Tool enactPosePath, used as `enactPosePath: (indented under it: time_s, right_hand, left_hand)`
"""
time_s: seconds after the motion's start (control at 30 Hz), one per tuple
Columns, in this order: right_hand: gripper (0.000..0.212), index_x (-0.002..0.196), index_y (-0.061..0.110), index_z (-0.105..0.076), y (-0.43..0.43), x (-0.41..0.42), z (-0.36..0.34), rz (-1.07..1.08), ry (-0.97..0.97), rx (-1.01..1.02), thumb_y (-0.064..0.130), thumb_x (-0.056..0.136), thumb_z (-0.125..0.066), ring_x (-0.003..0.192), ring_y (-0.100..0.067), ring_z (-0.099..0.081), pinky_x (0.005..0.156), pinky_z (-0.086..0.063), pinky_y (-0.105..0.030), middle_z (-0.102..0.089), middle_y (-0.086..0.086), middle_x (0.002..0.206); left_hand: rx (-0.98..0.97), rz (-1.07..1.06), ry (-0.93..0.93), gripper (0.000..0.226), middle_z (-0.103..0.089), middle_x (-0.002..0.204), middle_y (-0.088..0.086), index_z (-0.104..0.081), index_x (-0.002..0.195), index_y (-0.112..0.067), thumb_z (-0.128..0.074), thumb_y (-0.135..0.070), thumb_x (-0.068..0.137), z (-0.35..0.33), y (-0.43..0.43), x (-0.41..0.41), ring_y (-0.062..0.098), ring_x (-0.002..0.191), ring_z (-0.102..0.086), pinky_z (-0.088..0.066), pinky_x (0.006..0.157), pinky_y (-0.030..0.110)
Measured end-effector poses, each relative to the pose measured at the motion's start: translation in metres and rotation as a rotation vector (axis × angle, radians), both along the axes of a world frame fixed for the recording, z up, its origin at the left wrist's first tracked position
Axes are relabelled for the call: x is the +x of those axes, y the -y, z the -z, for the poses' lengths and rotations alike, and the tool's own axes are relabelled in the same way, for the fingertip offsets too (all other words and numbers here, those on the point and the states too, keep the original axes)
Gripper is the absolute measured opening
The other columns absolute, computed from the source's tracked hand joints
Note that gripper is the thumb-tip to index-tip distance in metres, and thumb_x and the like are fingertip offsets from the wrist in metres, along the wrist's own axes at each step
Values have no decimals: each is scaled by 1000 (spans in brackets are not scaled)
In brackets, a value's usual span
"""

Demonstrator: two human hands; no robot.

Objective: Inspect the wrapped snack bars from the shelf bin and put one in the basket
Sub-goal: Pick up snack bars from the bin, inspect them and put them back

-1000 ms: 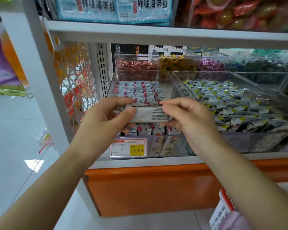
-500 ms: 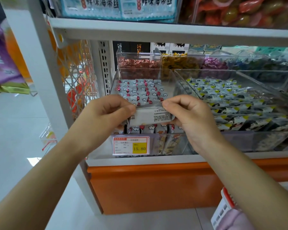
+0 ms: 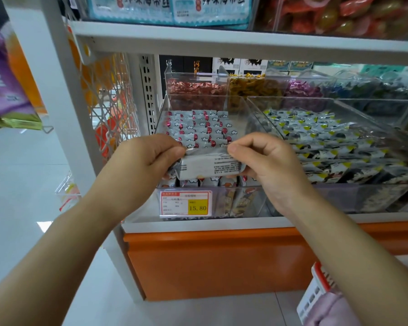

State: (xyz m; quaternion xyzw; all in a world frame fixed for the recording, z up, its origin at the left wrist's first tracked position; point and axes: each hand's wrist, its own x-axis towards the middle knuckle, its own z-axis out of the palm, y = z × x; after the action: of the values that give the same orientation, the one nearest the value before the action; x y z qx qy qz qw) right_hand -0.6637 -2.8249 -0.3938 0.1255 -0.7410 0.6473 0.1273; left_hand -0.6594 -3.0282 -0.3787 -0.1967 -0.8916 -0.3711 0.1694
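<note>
White boards of a shop shelf (image 3: 198, 224) over an orange base carry clear bins of wrapped sweets. Both hands are raised before the left bin (image 3: 243, 114), pinching one wrapped snack bar (image 3: 207, 167) between them. The left hand (image 3: 146, 161) curls round its left end. The right hand (image 3: 266, 165) sets its thumb on the top seam, fingers under the right end. The bar lies level, printed side up, just above the bars standing in the bin. Both forearms reach up from below. A price tag (image 3: 185, 203) sits just under the hands, and the upper shelf board (image 3: 222, 43) is well above the knuckles. The basket (image 3: 316, 288) rim shows beneath the right forearm.
</note>
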Motion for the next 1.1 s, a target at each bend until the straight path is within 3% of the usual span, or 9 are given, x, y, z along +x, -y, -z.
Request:
enactPosePath:
  time_s: [0.13, 0.27, 0.4, 0.53, 0.63, 0.7, 0.77, 0.9, 1.1]
  right_hand:
    - [18, 71, 9, -68, -1, 0, -2, -131, 139, -180, 6, 86, -60, 73, -20, -68, 56, -56, -29, -70, -7, 74]
    - [18, 71, 5, -67, -1, -1, -2, -59, 206, -266, 7, 87, -60, 69, -22, -69, 53, -57, -29, -70, -8, 72]
    - [22, 73, 7, -67, -3, -3, 1, 0, 227, -306, 16, 90, -57, 67, -21, -70, 57, -58, -28, -72, -5, 72]
    - [35, 110, 12, -65, -1, -1, 0, -142, 120, -280, 26, 78, -64, 82, -16, -69, 76, -57, -30, -69, -10, 99]
    - [26, 111, 23, -65, 4, -4, 0, 5, -5, -125, 19, 85, -65, 77, -11, -67, 69, -57, -28, -67, -2, 93]
    - [10, 97, 23, -67, 6, -6, -3, 115, -21, -216, 21, 88, -62, 69, -12, -66, 56, -54, -22, -63, 3, 84]
    - [12, 97, 13, -64, 5, -9, -4, 175, 9, -327, 21, 90, -60, 62, -14, -66, 52, -53, -21, -61, 3, 79]
    - [12, 100, 11, -61, 5, -15, -1, 175, 39, -322, 18, 90, -59, 61, -14, -66, 60, -57, -25, -59, 7, 77]
    - [22, 108, 11, -57, 8, -20, -2, 135, 35, -242, 14, 87, -63, 62, -10, -65, 62, -56, -24, -61, 1, 79]
  left_hand:
    - [38, -37, -10, 21, -65, 73, -1, -65, 82, -16, -49, -26, 93, 2, -1, -3, 0, 64, -59, -43, 56, 5]
    - [214, 99, 146, 21, -68, 83, 0, -66, 89, -24, -50, -37, 88, 1, -4, 1, 6, 68, -66, -56, 63, 21]
    - [72, 125, 144, 34, -69, 94, -13, -58, 112, -33, -57, -41, 79, 3, -7, 5, -1, 80, -65, -54, 71, 18]
    - [61, 3, 9, 36, -67, 87, -11, -59, 116, -23, -48, -41, 87, 3, -9, 3, 0, 68, -61, -48, 59, 19]
    - [21, -33, -90, 47, -61, 106, -10, -51, 132, -22, -46, -41, 89, 1, -10, -2, 5, 87, -57, -45, 74, 19]
    - [-59, -119, -175, 48, -59, 120, 2, -48, 135, -17, -47, -37, 91, 0, -4, -12, 21, 109, -52, -44, 93, 38]
    - [-168, -204, -234, 42, -56, 129, 9, -52, 131, -13, -51, -29, 92, 0, 6, -24, 31, 122, -44, -32, 104, 41]
    - [-320, -205, -249, 35, -54, 130, 9, -62, 121, -11, -59, -16, 87, 8, 6, -31, 34, 126, -35, -25, 104, 43]
    - [-527, -261, -140, 41, -22, 153, 6, -63, 119, -19, -45, -42, 91, 22, 1, -35, 24, 142, -5, -11, 111, 52]
